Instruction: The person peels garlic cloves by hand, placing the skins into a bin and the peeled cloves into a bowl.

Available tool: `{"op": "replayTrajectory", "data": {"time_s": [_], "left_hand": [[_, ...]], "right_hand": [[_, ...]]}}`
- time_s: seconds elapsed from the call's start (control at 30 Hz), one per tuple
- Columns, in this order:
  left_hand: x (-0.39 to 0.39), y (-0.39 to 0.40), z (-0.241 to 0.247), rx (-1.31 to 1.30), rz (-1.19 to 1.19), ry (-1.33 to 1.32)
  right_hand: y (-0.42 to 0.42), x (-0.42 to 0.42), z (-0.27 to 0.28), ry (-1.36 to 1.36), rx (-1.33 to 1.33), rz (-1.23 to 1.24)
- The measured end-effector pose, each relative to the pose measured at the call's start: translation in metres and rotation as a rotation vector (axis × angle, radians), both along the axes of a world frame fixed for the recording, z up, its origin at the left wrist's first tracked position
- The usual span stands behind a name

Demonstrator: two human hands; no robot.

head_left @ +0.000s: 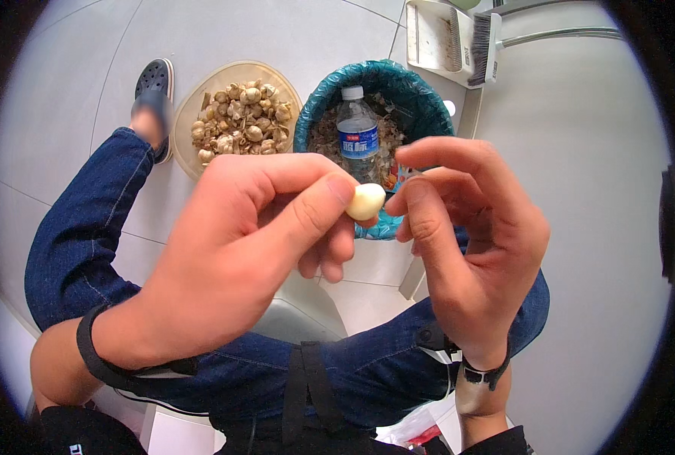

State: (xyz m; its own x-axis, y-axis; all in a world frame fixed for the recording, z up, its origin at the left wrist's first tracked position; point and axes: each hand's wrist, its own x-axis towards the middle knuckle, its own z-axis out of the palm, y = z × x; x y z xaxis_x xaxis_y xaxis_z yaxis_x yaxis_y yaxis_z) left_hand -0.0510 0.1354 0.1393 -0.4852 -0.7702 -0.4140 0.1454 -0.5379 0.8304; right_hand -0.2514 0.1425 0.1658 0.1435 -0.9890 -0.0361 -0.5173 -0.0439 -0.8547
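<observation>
My left hand pinches a smooth, pale peeled garlic clove between thumb and forefinger. Just right of the clove, my right hand is raised with its fingers curled and the thumb apart from the forefinger; whether a scrap of skin is between them I cannot tell. Beyond my left hand, many unpeeled garlic bulbs lie heaped on a round tan tray. Behind both hands stands a bin lined with a teal plastic bag, with garlic skins and a clear plastic bottle with a white cap inside.
A white dustpan and a broom lie at the upper right, by a pale panel. My foot in a dark clog rests on the tiled floor left of the tray. My jeans-clad legs spread to either side below.
</observation>
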Motion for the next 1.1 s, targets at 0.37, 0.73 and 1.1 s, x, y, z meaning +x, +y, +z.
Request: {"op": "replayTrajectory", "data": {"time_s": [0.37,0.73,1.1], "left_hand": [[0.004,-0.002,-0.006,0.112,-0.073,0.145],[-0.001,0.0,-0.007,-0.074,-0.038,0.113],[-0.002,0.002,-0.012,0.03,-0.081,0.182]], "right_hand": [[-0.001,-0.004,0.011,-0.107,0.248,0.036],[0.0,0.003,-0.006,0.167,-0.154,0.104],[0.003,0.001,-0.006,0.121,-0.127,0.047]]}}
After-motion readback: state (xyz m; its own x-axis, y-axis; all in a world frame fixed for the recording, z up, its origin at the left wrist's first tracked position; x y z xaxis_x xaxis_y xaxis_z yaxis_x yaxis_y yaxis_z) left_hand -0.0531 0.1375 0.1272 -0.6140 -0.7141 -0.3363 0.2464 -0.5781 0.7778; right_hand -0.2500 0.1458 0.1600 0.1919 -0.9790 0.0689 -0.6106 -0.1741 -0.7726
